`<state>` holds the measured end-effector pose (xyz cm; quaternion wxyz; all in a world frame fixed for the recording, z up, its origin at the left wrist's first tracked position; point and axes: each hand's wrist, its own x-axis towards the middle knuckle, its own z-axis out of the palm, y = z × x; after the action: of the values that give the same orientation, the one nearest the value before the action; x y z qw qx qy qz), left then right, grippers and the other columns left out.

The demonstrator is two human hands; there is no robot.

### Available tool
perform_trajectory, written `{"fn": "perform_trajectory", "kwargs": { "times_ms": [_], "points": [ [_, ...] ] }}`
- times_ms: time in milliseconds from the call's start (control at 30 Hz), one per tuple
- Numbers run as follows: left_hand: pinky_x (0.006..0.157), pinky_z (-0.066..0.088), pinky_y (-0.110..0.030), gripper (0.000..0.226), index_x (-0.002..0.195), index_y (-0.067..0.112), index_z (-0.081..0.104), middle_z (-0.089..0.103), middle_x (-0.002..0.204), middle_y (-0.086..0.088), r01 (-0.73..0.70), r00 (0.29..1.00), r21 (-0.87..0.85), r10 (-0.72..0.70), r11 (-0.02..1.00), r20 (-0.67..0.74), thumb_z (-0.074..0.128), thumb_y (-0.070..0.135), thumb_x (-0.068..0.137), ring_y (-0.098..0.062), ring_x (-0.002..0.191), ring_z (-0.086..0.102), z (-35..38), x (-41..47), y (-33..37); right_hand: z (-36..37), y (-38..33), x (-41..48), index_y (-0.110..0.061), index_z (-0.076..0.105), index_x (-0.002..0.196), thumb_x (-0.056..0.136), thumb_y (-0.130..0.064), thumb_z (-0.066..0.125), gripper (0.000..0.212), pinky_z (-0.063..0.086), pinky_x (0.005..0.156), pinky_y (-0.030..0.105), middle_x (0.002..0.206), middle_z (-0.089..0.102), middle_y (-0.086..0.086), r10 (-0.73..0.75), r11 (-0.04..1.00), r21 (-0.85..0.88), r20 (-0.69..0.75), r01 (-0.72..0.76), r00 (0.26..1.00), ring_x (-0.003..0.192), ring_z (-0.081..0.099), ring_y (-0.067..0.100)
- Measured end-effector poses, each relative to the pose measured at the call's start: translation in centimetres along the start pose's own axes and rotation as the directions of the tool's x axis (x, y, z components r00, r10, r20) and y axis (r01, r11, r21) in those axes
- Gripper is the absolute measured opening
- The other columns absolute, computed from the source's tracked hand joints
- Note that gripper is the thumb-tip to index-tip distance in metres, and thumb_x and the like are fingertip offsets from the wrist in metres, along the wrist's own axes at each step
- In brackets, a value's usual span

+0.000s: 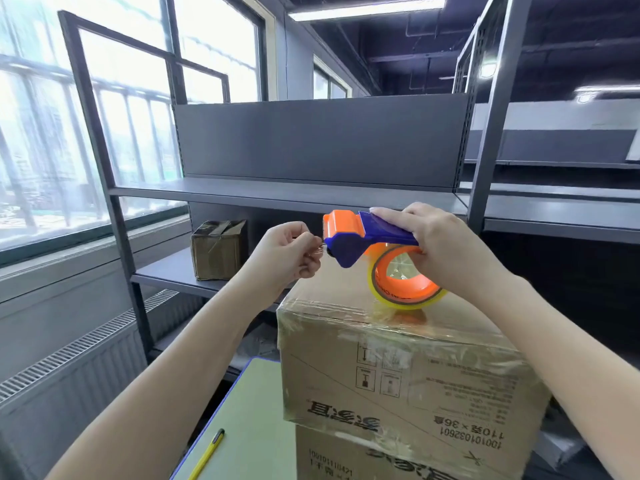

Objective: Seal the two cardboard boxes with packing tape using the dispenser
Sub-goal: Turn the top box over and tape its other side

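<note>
Gripping dispenser, right hand; left hand pinches tape.

- Tape dispenser: orange head, deep blue body and handle.
- Tape roll: orange core with dark lettering round it; the wound tape is clear with a yellow tinge.
- Upper cardboard box: brown, with black printed characters, numerals, square handling symbols and one thin black diagonal line; a glossy clear film covers the top and sides.
- Lower cardboard box: same brown, black print.
- Small box on the shelf: darker brown, crossed by dull brownish tape bands.
- Shelving: uniform dark grey.
- Desk: pale green top, blue edge.
- Pen: yellow barrel, dark end.
- Radiator grille: grey, fine parallel slats.
</note>
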<state>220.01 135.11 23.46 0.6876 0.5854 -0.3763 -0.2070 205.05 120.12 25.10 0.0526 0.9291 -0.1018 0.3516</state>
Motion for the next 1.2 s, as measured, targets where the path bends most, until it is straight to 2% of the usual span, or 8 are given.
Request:
{"fn": "perform_trajectory", "kwargs": {
  "times_ms": [233, 367, 500, 667, 800, 867, 1000, 1200],
  "points": [
    [0.039, 0.029, -0.013, 0.035, 0.061, 0.01, 0.034, 0.046, 0.048, 0.001, 0.009, 0.998, -0.022, -0.008, 1.0, 0.064, 0.04, -0.006, 0.092, -0.009, 0.04, 0.036, -1.2, -0.6, -0.2, -0.8, -1.1, 0.1, -0.041, 0.033, 0.141, 0.085, 0.001, 0.05, 0.072, 0.046, 0.081, 0.038, 0.102, 0.052, 0.007, 0.021, 1.0, -0.006, 0.083, -0.021, 0.996, 0.089, 0.052, 0.026],
    [0.034, 0.029, -0.011, 0.042, 0.057, 0.012, 0.033, 0.041, 0.045, 0.004, -0.02, 1.0, -0.09, 0.019, 0.996, -0.018, 0.039, -0.005, 0.095, -0.007, 0.037, 0.036, -3.9, -0.6, 0.5, -2.5, -0.6, -0.3, -0.04, 0.037, 0.138, 0.083, 0.006, 0.045, 0.073, 0.04, 0.077, 0.032, 0.093, 0.045, 0.006, 0.07, 0.997, -0.016, 0.088, -0.069, 0.994, 0.082, 0.044, 0.02],
    [0.038, 0.034, -0.012, 0.034, 0.064, 0.012, 0.037, 0.043, 0.051, 0.002, 0.028, 0.994, -0.051, -0.023, 0.998, 0.11, 0.044, 0.0, 0.096, -0.008, 0.041, 0.041, -6.1, -1.7, 0.2, -4.5, 0.9, -1.8, -0.042, 0.044, 0.133, 0.078, 0.012, 0.046, 0.076, 0.035, 0.075, 0.028, 0.094, 0.05, 0.006, 0.092, 0.996, 0.004, 0.111, -0.093, 0.99, 0.086, 0.049, 0.024],
    [0.036, 0.031, -0.01, 0.036, 0.063, 0.013, 0.034, 0.038, 0.053, 0.003, 0.079, 0.98, -0.081, -0.063, 0.994, 0.187, 0.043, 0.0, 0.096, -0.006, 0.042, 0.035, -6.7, -2.8, -1.1, -5.4, -0.5, -3.5, -0.05, 0.035, 0.131, 0.081, 0.009, 0.046, 0.079, 0.037, 0.078, 0.028, 0.096, 0.05, 0.006, 0.07, 0.997, -0.024, 0.218, -0.067, 0.973, 0.088, 0.048, 0.023],
    [0.041, 0.03, -0.011, 0.046, 0.051, 0.017, 0.042, 0.037, 0.055, 0.003, 0.091, 0.972, -0.047, -0.078, 0.995, 0.219, 0.044, 0.0, 0.094, -0.007, 0.046, 0.033, -7.7, -3.6, -2.1, -7.0, -0.8, -4.9, -0.062, 0.024, 0.116, 0.081, 0.008, 0.047, 0.081, 0.026, 0.069, 0.019, 0.094, 0.045, 0.0, 0.076, 0.996, -0.064, 0.248, -0.062, 0.966, 0.08, 0.042, 0.017],
    [0.039, 0.028, -0.01, 0.042, 0.055, 0.016, 0.04, 0.036, 0.056, 0.003, 0.119, 0.971, -0.038, -0.109, 0.992, 0.212, 0.044, 0.001, 0.095, -0.006, 0.045, 0.032, -8.0, -3.8, -2.2, -7.0, -1.2, -5.1, -0.061, 0.021, 0.118, 0.083, 0.007, 0.048, 0.081, 0.025, 0.068, 0.018, 0.094, 0.044, 0.0, 0.076, 0.994, -0.092, 0.252, -0.055, 0.965, 0.08, 0.042, 0.016],
    [0.037, 0.026, -0.009, 0.036, 0.063, 0.015, 0.033, 0.034, 0.057, 0.004, 0.156, 0.963, -0.007, -0.15, 0.988, 0.225, 0.044, 0.002, 0.095, -0.005, 0.046, 0.031, -8.6, -3.7, -2.2, -7.2, -2.0, -5.2, -0.054, 0.028, 0.131, 0.085, 0.007, 0.045, 0.079, 0.032, 0.071, 0.023, 0.095, 0.044, -0.001, 0.104, 0.991, -0.109, 0.257, -0.078, 0.961, 0.081, 0.045, 0.018],
    [0.037, 0.022, -0.01, 0.036, 0.064, 0.018, 0.031, 0.032, 0.057, 0.004, 0.186, 0.972, -0.055, -0.175, 0.981, 0.159, 0.043, 0.001, 0.094, -0.005, 0.045, 0.029, -9.1, -3.0, -3.8, -6.7, -3.6, -3.9, -0.054, 0.029, 0.135, 0.087, 0.005, 0.04, 0.076, 0.043, 0.081, 0.032, 0.102, 0.045, 0.002, 0.147, 0.974, -0.208, 0.301, -0.086, 0.942, 0.09, 0.05, 0.021]
  ]
}}
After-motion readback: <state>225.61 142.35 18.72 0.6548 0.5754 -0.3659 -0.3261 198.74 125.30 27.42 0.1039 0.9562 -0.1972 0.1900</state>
